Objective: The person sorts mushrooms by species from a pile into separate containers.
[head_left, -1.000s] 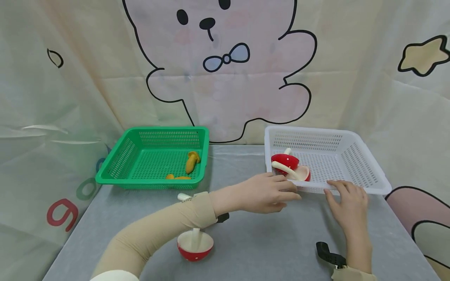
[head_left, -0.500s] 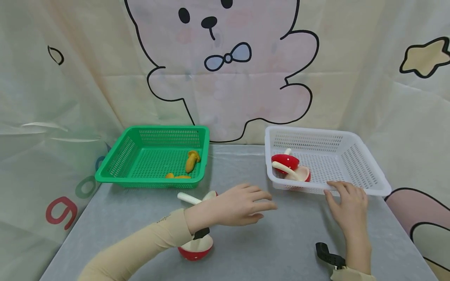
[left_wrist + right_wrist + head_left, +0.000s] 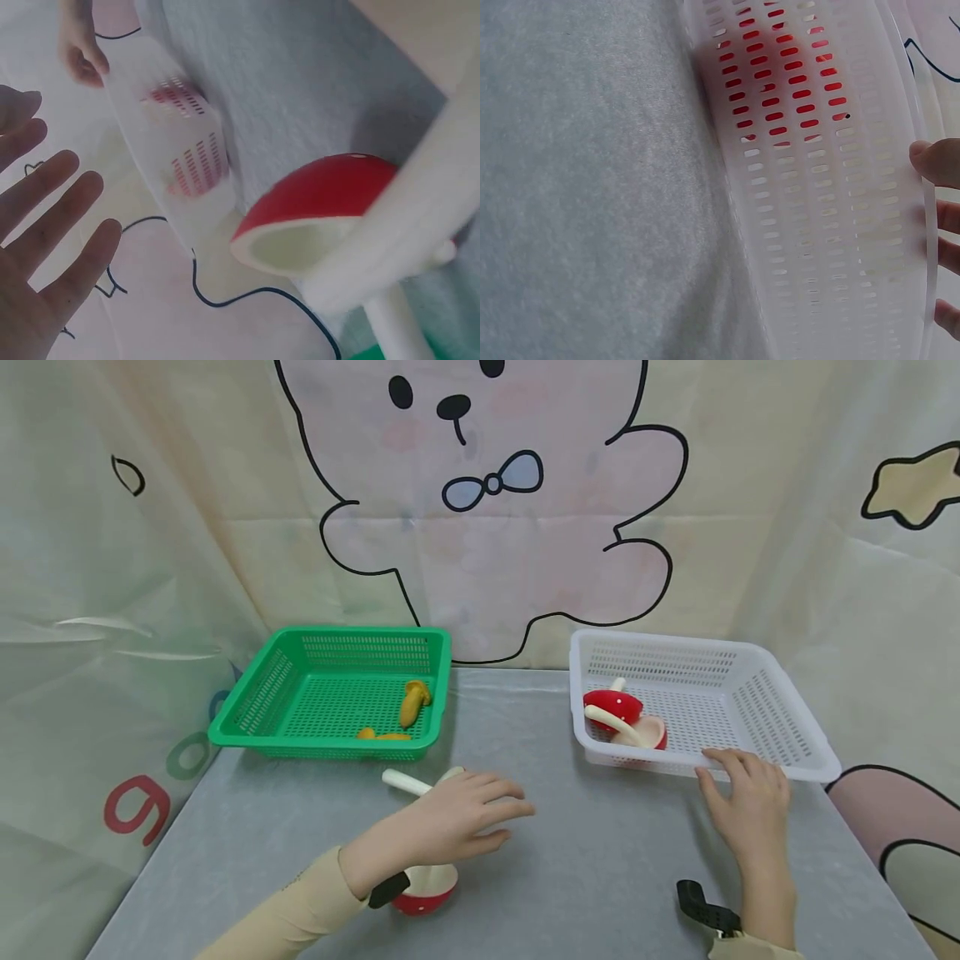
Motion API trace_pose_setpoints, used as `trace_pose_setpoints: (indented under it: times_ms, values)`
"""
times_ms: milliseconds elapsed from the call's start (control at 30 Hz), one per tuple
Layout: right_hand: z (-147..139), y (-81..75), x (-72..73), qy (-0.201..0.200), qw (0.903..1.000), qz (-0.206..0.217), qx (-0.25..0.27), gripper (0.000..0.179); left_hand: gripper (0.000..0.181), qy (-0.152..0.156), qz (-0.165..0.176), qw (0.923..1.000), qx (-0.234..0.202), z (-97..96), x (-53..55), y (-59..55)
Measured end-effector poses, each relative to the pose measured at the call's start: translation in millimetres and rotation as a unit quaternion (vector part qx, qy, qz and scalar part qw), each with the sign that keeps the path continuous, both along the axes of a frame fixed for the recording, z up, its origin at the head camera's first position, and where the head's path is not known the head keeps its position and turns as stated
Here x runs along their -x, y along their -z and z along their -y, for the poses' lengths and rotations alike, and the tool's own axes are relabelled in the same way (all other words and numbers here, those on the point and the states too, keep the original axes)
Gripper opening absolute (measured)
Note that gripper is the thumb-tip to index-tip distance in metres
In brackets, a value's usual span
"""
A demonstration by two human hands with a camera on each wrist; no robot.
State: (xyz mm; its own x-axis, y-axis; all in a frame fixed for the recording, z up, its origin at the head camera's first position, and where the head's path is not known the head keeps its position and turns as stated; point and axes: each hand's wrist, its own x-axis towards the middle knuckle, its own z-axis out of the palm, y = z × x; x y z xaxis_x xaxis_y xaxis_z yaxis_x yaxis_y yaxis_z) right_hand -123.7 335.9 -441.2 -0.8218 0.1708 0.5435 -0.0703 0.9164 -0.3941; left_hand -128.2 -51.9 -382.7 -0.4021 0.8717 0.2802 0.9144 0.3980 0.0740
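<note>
My left hand [image 3: 457,818] is over the table with its fingers spread and holds nothing. Partly under it lies a toy mushroom, whose white stem [image 3: 405,782] shows; its red cap is mostly hidden. Another toy mushroom, its red cap [image 3: 424,903] hollow side up, sits nearer, half covered by my left wrist. In the left wrist view a red cap [image 3: 322,187] looms close. My right hand [image 3: 750,814] holds the front rim of the white basket [image 3: 660,762], thumb outside and fingers over the edge. Inside that basket, red-capped toy mushrooms [image 3: 612,703] lie at the left.
A green basket [image 3: 315,750] stands at the back left, with yellow-brown toy mushrooms [image 3: 413,703] in its right part. The grey tabletop [image 3: 555,877] stretches between the hands. Behind the baskets hangs a printed curtain [image 3: 525,560].
My left hand has moved left from the white basket's front corner to above the mushrooms on the table. My right hand has stayed on the basket's rim.
</note>
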Motion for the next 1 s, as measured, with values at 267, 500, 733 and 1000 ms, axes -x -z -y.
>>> trace_pose_setpoints:
  times_ms: [267, 500, 733, 1000]
  values:
    - [-1, 1.9, 0.4, -0.004, 1.0, -0.004, 0.004, 0.027, 0.036, -0.029, 0.001, 0.9991, -0.029, 28.0, -12.4, 12.3]
    - [-1, 1.3, -0.3, -0.004, 0.9999, -0.009, 0.006, 0.027, 0.036, -0.056, 0.026, 0.9973, -0.04, 48.9, -23.9, 15.3]
    - [1, -1.3, -1.0, -0.015, 0.9994, -0.031, 0.004, 0.026, 0.034, -0.083, 0.092, 0.9918, -0.032, 65.6, -35.2, 24.5]
    - [1, 0.2, -0.4, -0.012, 0.9995, -0.028, 0.002, 0.025, 0.035, -0.065, 0.073, 0.9931, -0.064, 82.0, -45.5, 42.6]
